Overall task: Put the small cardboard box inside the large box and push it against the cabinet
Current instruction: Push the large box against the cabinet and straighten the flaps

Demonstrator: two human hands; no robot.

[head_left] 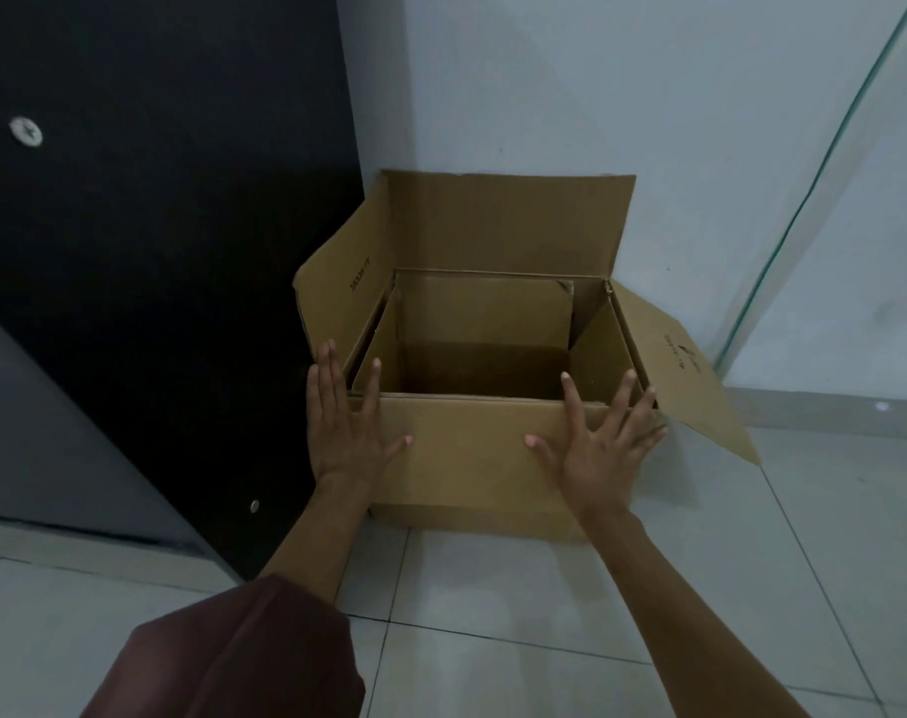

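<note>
- large cardboard box (466, 448) on tiled floor (492, 603), flaps open, in corner by white wall (544, 95)
- small cardboard box (482, 323) already nested inside, open, looks empty
- left hand (345, 424) flat on near wall, fingers spread, gripping nothing; fingertips reach over rim
- right hand (604, 448) also flat and splayed on near wall, nothing held
- palms pressed flat for pushing, not lifting
- dark cabinet (156, 251) on left; box's left flap touches or nearly touches it, can't tell if the box side is flush
- likely step: final shove
</note>
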